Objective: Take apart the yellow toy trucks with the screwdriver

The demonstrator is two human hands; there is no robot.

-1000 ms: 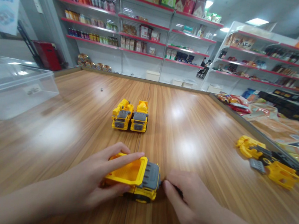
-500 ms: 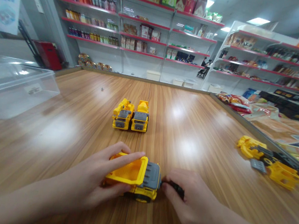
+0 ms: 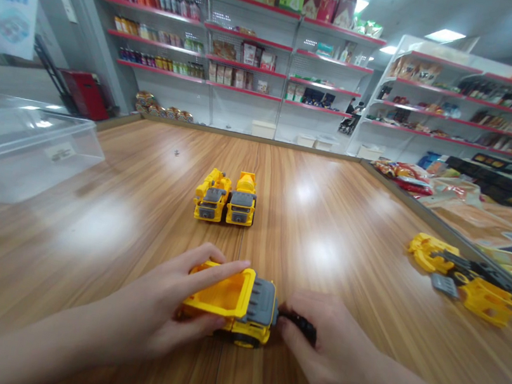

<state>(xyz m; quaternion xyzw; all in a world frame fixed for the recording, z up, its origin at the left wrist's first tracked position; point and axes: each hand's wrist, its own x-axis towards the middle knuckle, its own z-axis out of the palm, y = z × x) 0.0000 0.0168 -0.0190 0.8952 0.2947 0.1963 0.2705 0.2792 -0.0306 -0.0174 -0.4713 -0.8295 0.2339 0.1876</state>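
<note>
A yellow toy dump truck [image 3: 262, 302] with a grey cab top lies across the wood table, its front toward the right. My left hand [image 3: 175, 299] wraps its yellow dump bed, fingers over the far rim and thumb on the near side. At the truck's front, my right hand [image 3: 323, 340] is closed around a black screwdriver [image 3: 306, 326]. The tool points left at the grey front; fingers hide most of it, and its tip cannot be made out. Beyond my hands, a yellow toy crane truck [image 3: 211, 197] and a yellow toy mixer truck [image 3: 242, 199] stand side by side, facing me.
Loose yellow and grey toy parts [image 3: 490, 301] lie near the table's right edge. A clear plastic bin [image 3: 25, 154] sits at the left. Past the right edge are bagged goods [image 3: 460, 206]; stocked shelves [image 3: 241, 64] stand behind the table.
The view has shifted very slightly. Both hands keep their hold on the dump truck and the screwdriver, with hardly any visible movement.
</note>
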